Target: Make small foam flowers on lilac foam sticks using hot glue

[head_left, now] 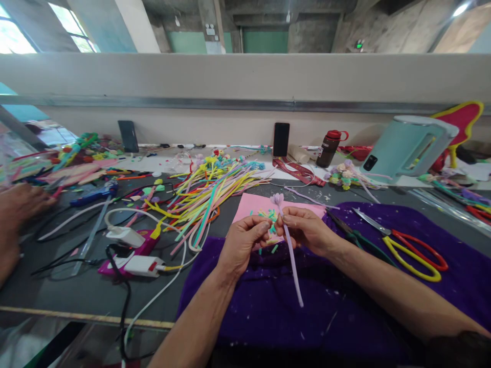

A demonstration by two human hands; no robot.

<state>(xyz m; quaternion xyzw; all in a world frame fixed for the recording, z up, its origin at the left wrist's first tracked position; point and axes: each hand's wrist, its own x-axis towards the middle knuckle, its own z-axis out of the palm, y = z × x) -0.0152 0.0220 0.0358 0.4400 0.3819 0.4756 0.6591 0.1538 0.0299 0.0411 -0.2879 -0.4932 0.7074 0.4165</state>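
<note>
Both hands pinch a lilac stem above the purple cloth.

The left hand (242,241) and right hand (303,229) are closed on the stem (290,250) just below its flower head (276,199), over the near edge of the pink sheet (253,204) on the cloth (276,306); scissors (412,248) lie on the cloth to the right.

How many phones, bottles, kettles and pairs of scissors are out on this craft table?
Phones propped against the wall: 2, the left phone and the middle phone
Bottles: 1, the red-capped bottle
Kettles: 1, the pale green kettle
Scissors: 1 clear pair, the red and yellow scissors
Total: 5
</note>
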